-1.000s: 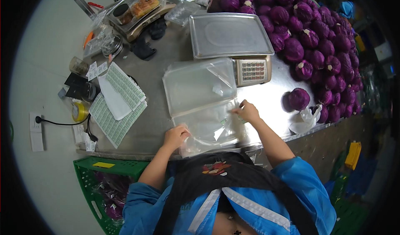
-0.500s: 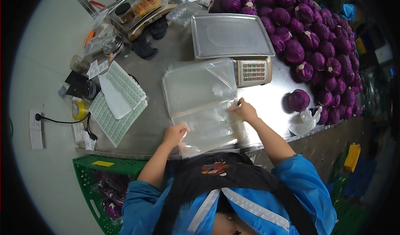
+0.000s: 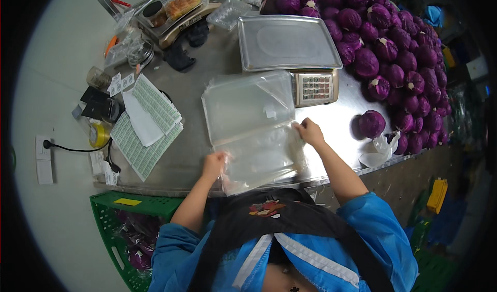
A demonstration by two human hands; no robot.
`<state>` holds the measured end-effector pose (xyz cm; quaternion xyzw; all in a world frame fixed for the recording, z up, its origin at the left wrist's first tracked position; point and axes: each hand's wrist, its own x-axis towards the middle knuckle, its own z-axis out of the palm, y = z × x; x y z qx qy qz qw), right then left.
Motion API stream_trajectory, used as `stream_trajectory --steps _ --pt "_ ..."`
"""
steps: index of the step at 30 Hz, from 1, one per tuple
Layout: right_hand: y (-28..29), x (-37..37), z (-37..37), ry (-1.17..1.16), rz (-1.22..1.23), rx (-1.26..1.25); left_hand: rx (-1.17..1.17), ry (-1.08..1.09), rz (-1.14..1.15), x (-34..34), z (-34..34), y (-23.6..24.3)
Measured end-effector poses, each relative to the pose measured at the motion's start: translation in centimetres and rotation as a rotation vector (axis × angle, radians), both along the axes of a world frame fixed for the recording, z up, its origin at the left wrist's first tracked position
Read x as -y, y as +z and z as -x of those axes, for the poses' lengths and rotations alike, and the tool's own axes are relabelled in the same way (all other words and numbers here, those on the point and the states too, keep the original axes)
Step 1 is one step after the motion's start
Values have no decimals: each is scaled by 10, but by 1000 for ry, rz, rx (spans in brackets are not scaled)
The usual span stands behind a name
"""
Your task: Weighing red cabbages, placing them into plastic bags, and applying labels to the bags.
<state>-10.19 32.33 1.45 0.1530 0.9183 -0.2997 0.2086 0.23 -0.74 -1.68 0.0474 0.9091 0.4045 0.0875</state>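
- Currently, the near clear bag lies flat on the surface right in front of the body, between the two hands.
- Its longer side runs left to right, rising slightly away from the body toward the right.
- The left hand has its fingers closed at the bag's left edge, pinching the film.
- The right hand seems to pinch the far right corner, so it sits farther from the body than the left.
- Just beyond, the far clear bags lie at almost the same slant; whether the films overlap, I cannot tell.
- The scale stands behind those.
- One loose purple cabbage rests to the right, nearer the right hand but well apart from it.
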Motion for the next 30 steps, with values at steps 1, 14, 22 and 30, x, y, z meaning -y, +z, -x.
stream_trajectory --steps 1,14,22,30 --pt "0 -8 -2 -63 107 -167 68 370 -518 2 11 9" --pt "3 12 -14 -18 218 -226 -25 -83 80 7 2 -5" --pt "-25 68 -87 216 337 -584 -53 95 -202 -4 -10 33" --pt "2 22 -42 51 316 -367 63 -101 -143 1 -5 19"
